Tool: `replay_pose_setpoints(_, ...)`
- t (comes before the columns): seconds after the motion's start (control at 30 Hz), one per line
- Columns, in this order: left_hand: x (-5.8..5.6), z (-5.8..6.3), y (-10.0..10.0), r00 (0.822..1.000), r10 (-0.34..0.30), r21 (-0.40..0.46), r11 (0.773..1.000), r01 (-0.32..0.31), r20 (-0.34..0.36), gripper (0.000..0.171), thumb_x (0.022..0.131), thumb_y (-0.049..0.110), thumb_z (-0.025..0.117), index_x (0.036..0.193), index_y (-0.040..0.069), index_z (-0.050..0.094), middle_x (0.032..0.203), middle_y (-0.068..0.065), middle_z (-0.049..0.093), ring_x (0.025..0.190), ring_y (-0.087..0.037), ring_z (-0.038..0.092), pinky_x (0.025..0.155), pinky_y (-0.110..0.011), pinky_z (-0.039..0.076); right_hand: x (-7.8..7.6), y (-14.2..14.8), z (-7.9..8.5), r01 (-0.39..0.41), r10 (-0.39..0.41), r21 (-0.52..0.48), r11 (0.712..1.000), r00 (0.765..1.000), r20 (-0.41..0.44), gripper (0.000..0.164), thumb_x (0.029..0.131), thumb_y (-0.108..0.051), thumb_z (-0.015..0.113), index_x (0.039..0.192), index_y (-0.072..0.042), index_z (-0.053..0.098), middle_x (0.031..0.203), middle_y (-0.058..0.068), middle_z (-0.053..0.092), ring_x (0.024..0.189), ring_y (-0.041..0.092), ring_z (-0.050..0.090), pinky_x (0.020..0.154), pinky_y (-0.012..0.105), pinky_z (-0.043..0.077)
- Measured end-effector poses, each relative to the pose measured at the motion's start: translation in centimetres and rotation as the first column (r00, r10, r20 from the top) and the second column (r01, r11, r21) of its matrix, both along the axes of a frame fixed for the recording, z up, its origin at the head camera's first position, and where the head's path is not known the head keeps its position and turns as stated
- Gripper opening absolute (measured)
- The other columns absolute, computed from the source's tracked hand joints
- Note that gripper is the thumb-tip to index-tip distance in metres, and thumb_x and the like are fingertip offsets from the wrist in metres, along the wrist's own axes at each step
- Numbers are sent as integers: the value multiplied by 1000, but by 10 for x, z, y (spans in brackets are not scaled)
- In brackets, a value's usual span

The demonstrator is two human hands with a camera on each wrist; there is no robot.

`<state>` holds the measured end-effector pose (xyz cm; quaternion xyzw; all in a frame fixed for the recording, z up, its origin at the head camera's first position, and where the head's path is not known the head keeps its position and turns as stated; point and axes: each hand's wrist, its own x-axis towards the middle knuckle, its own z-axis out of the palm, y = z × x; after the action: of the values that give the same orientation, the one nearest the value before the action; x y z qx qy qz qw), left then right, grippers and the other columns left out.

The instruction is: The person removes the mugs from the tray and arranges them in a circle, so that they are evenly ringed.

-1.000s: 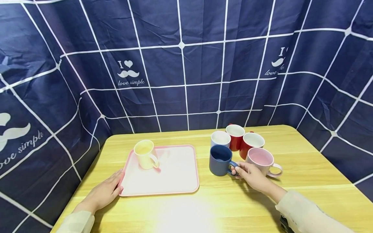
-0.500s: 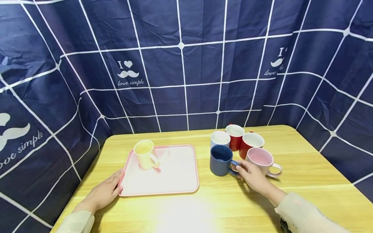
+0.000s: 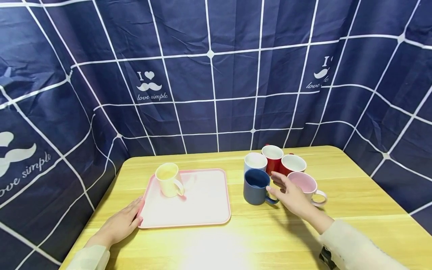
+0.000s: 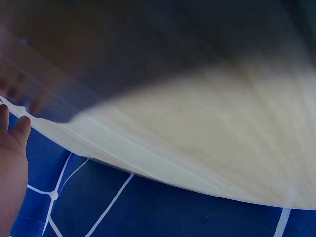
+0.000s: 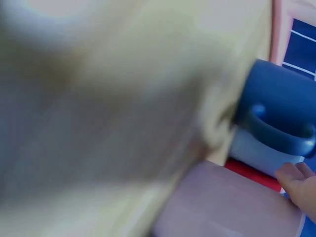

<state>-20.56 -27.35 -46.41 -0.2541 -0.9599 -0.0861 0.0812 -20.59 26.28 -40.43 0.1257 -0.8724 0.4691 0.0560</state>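
My left hand (image 3: 116, 227) rests on the table with its fingers along the left rim of a pink tray (image 3: 206, 212). A pale yellow mug (image 3: 167, 183) stands upright on that tray, at the back left. To the right, my right hand (image 3: 293, 197) holds nothing, its fingers extended beside a navy mug (image 3: 254, 192). In the right wrist view the fingertips (image 5: 289, 175) are just off the mug's handle (image 5: 276, 136). A pink mug (image 3: 305, 182) stands behind the hand, partly covered by it. The left wrist view catches only part of my left hand (image 4: 12, 165).
Close behind the navy mug are a light blue mug (image 3: 255, 160) with a white inside and two red mugs, one at the back (image 3: 273, 165) and the other red mug (image 3: 292, 163) nearer the pink one. A dark blue curtain (image 3: 189, 86) borders the wooden table (image 3: 162, 247).
My right hand has let go of the navy mug's handle, and its fingers have lifted and straightened toward the mugs behind. The navy mug has shifted only slightly. The left hand has stayed put.
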Motion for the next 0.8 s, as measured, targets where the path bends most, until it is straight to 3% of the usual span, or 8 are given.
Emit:
replay_pose_setpoints(0.3, 1, 4, 2, 1000, 9, 4, 1000, -9, 25, 53, 94, 22, 57, 137, -6, 45, 143, -20, 43, 130, -36, 40, 102, -50, 35, -14, -6, 37, -35, 33, -60, 998, 999, -32, 64, 94, -20, 61, 143, 7, 29, 139, 31, 40, 127, 44, 40, 104, 52, 33)
replay_pose_setpoints(0.53, 1, 4, 2, 999, 10, 11, 1000, -11, 31, 53, 94, 20, 58, 138, -6, 45, 143, -20, 42, 130, -37, 40, 103, -50, 35, -32, -22, 62, -22, 21, -11, 1000, 999, -38, 68, 94, -26, 62, 146, -1, 28, 142, 27, 39, 128, 42, 40, 104, 53, 34)
replay_pose_setpoints(0.8, 1, 3, 2, 1000, 8, 7, 1000, -8, 23, 53, 94, 21, 57, 138, -7, 45, 143, -20, 42, 130, -37, 40, 103, -50, 35, -56, -59, 81, -54, 55, 22, 998, 997, -46, 68, 94, -27, 61, 148, -4, 27, 143, 23, 39, 130, 37, 40, 104, 57, 31)
